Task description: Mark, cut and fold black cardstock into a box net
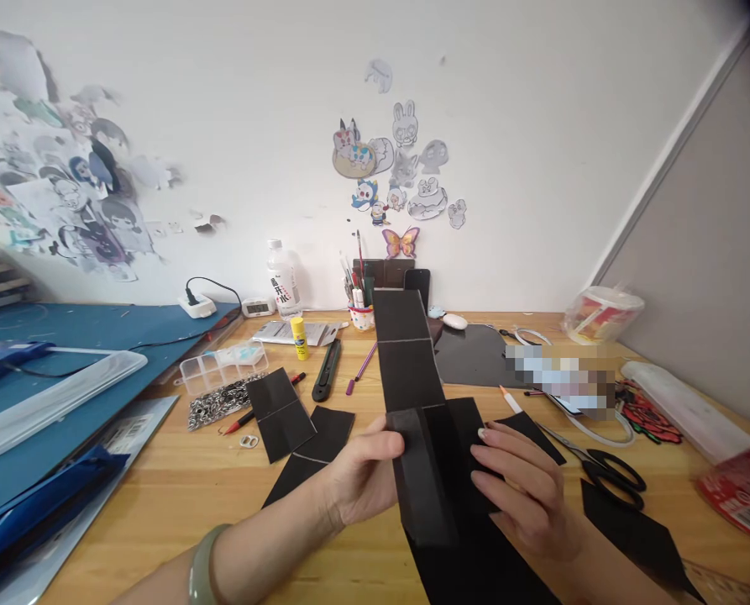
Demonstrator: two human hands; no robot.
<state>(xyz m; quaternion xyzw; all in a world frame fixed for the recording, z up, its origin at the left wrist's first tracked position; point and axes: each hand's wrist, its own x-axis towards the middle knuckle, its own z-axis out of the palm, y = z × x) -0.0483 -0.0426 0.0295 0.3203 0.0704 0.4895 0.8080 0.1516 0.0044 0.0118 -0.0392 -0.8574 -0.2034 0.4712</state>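
Note:
A creased black paper strip (412,370) with several square panels rises from the wooden desk (179,496) in front of me. My left hand (359,475) grips its folded lower panel from the left side, thumb on the front. My right hand (522,496) lies on the black paper to the right, its fingers bent and pressing on the sheet. A green bangle (201,563) sits on my left wrist.
More black paper pieces (280,416) lie to the left and another (632,529) at the right. Black scissors (607,470) rest right of my hand. A utility knife (326,370), glue stick (297,338), pen cup (360,313), bottle (284,281) and blue cutting mat (65,336) stand behind.

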